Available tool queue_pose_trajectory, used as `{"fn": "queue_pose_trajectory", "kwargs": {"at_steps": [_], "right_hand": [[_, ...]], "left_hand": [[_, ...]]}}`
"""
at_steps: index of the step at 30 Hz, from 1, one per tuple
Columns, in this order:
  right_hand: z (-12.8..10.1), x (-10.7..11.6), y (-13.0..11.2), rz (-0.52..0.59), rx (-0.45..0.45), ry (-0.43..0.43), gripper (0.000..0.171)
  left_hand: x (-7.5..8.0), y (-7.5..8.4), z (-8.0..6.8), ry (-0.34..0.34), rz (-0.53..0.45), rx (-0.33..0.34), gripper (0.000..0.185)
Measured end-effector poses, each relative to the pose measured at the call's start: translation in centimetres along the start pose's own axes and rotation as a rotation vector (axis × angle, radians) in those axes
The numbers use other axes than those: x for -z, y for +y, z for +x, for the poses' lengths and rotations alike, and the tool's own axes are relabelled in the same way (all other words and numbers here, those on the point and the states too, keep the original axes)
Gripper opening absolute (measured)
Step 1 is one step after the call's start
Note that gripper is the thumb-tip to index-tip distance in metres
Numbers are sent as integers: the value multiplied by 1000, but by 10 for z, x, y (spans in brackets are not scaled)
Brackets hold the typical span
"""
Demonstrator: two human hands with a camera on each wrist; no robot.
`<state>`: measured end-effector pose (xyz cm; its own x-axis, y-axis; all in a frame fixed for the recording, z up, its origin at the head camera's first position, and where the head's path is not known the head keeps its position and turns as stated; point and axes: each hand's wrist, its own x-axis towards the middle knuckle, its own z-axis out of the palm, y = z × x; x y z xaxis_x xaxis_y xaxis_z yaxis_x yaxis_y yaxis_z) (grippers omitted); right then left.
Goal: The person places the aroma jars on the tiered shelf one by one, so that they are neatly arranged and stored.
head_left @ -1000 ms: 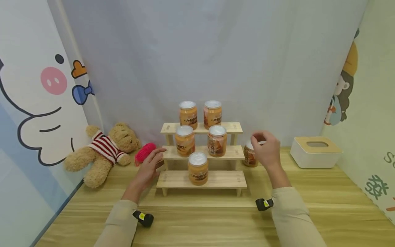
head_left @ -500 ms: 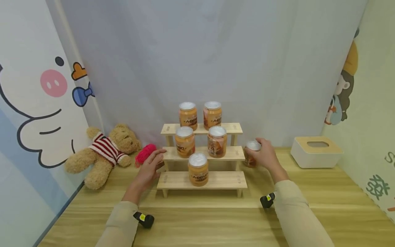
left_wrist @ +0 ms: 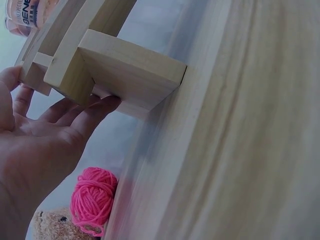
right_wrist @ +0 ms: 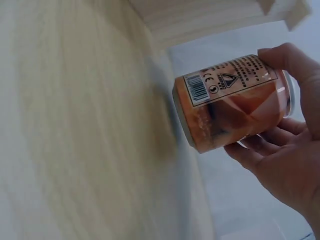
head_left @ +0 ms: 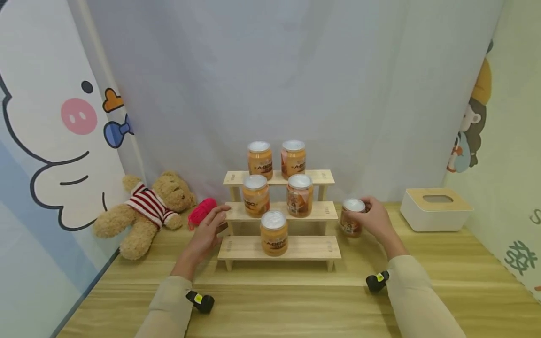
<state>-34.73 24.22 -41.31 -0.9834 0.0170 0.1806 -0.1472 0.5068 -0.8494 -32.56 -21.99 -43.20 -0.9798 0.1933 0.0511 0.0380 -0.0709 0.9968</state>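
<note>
In the head view my right hand [head_left: 378, 223] grips an orange-labelled jar [head_left: 351, 225] with a silvery lid, right of the rack. The right wrist view shows thumb and fingers around the jar's lid end [right_wrist: 230, 102]; its base seems slightly off the table. My left hand [head_left: 207, 234] holds the left end of the middle tier of a wooden three-tier rack [head_left: 236, 246], with digits at the plank's end and beneath it [left_wrist: 50, 135]. Similar jars stand upright on the rack: two on top [head_left: 259, 162], two on the middle tier [head_left: 255, 197], one on the bottom [head_left: 274, 234].
A teddy bear [head_left: 148, 206] in a striped top lies at the left, with a ball of pink yarn [head_left: 202, 212] between it and the rack. A white tissue box [head_left: 435, 218] with a wooden lid stands at the right. Behind hangs a grey curtain [head_left: 338, 94].
My right hand has come down onto the jar, taken hold of it and shifted it a little to the right and nearer. The left hand keeps its place on the rack.
</note>
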Motion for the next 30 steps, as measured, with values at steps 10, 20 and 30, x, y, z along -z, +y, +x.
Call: {"fn": "queue_pose_trajectory", "kwargs": {"at_steps": [10,20,30], "right_hand": [[-35,44,-53,-167,210,-142,61],[-65,52,-104,-214,438,-246,42],[-62,7,-108,-172,505,-409,40]], "left_hand": [[-1,-1,3,-6,20,-12,49],[0,1,0,-3,24,-19,49],[0,-1,1,-7,27,-10,48]]}}
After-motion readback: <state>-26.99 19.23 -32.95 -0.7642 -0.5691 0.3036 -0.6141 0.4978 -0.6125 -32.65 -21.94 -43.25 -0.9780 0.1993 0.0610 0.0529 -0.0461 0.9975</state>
